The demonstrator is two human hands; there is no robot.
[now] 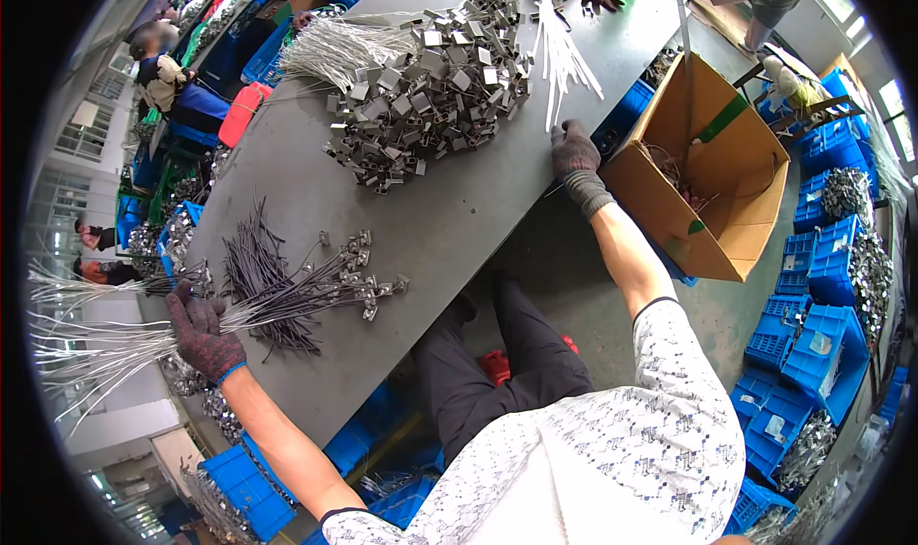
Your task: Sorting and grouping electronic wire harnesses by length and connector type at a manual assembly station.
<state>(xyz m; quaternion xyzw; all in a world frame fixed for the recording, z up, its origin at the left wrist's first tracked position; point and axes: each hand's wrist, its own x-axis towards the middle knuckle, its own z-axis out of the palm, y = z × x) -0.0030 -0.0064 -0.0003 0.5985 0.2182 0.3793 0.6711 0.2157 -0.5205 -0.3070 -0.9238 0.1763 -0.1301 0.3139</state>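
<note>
My left hand (204, 337), in a dark knit glove, is closed over a bundle of silvery wires (105, 346) at the table's left end. Small metal clips (359, 275) are on the bundle's other ends, pointing toward the middle of the table. Under and beside it lies a pile of dark cable strips (258, 258). My right hand (576, 153), gloved too, is at the table's right edge, just below a fan of white strips (562, 57). Its fingers are curled in, and whatever they hold is hidden.
A big heap of square metal brackets (430, 86) covers the far middle of the grey table (449, 229), with silvery wires (335, 48) behind. An open cardboard box (732, 153) stands right of the table. Blue crates (813, 344) line the right side. Other people (172, 81) are farther off.
</note>
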